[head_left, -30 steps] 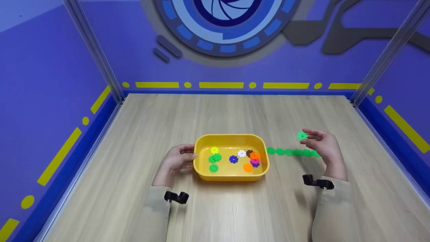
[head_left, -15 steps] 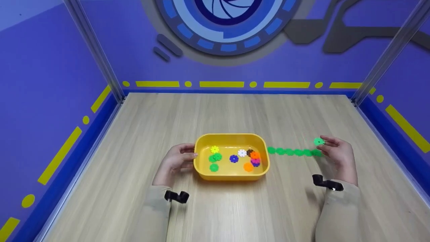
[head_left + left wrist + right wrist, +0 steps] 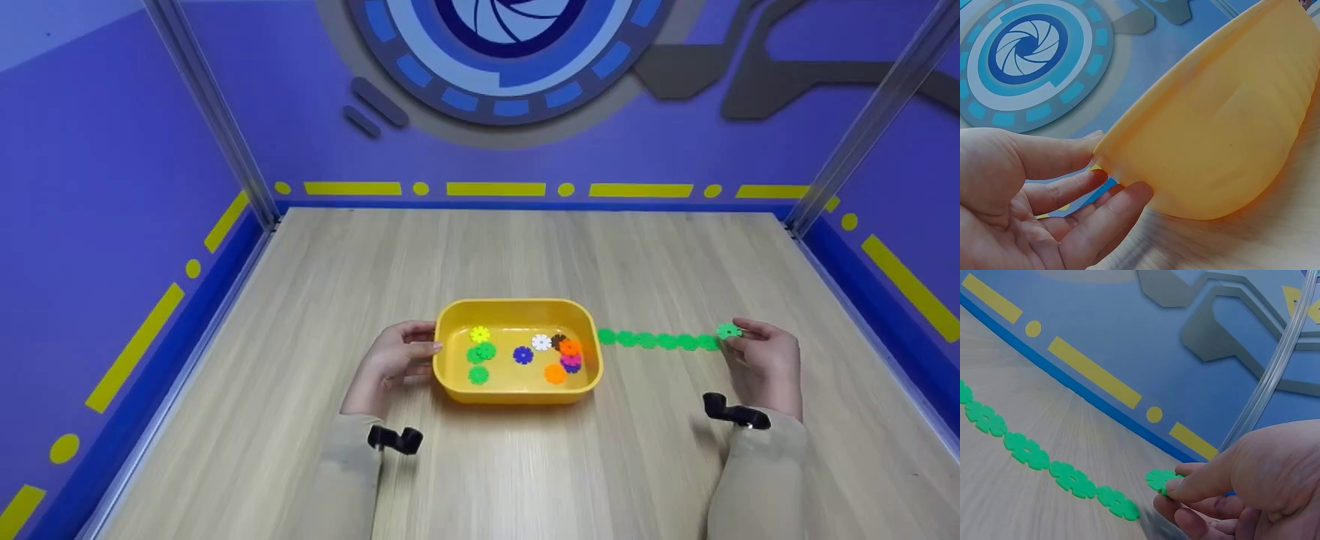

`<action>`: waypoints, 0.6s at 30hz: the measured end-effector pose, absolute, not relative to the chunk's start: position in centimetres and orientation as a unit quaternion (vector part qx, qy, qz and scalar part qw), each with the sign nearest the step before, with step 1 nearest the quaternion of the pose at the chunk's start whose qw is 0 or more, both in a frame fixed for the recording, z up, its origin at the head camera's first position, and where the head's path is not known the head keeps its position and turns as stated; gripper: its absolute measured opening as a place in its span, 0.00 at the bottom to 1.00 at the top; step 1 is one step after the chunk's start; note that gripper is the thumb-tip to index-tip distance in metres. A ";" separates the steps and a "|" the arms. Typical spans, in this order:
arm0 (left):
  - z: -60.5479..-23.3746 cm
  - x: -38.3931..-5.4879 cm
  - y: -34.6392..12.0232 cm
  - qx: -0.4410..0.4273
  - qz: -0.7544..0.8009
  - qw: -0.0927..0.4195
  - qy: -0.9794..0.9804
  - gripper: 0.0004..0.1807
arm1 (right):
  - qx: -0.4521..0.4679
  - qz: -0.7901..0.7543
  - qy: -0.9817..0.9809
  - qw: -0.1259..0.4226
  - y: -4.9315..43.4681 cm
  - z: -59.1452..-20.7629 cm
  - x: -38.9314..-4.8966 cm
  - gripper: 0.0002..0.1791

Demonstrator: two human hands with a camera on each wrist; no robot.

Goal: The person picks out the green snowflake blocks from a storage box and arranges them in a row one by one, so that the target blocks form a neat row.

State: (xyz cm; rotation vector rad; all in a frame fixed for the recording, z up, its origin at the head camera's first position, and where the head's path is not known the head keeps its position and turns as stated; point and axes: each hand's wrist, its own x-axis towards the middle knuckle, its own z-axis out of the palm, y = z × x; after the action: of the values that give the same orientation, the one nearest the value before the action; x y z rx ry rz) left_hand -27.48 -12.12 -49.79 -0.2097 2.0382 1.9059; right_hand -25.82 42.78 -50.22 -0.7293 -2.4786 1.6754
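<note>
My right hand (image 3: 771, 364) pinches a green flower-shaped plastic disc (image 3: 1161, 480) between thumb and fingers, just above the table. Left of it a row of matching green discs (image 3: 666, 341) lies flat, running to the tub's right side. The held disc is a little above the row's right end; the right wrist view shows a gap between them. My left hand (image 3: 391, 352) holds the left end of a yellow plastic tub (image 3: 517, 397), thumb at the rim and fingers against the outer wall (image 3: 1202, 152).
Inside the tub lie several loose discs: green (image 3: 478, 375), yellow (image 3: 479, 334), blue (image 3: 523, 355), white (image 3: 541, 342), orange (image 3: 555, 373), pink and dark brown. Blue panels (image 3: 480, 165) enclose the wooden table (image 3: 510, 255) at the back and sides.
My right hand has moved right and then down with the green disc, bringing it near the row's right end. My left hand and the tub have stayed in place.
</note>
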 end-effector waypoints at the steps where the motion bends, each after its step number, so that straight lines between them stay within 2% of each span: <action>1: -49.8 -27.5 -12.1 -0.074 0.670 0.172 0.718 0.27 | -0.243 0.540 -0.805 0.032 42.8 -50.3 -25.8 0.30; 18: -49.9 -27.5 -12.2 -0.069 0.673 0.170 0.716 0.27 | -0.270 0.455 -0.847 0.042 42.9 -51.0 -26.1 0.26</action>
State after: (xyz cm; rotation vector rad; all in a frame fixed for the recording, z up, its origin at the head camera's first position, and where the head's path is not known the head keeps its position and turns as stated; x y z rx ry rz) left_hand -27.54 -12.18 -49.89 -0.1957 2.0349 1.9135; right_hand -26.08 42.86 -50.99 -0.8262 -2.5929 1.3922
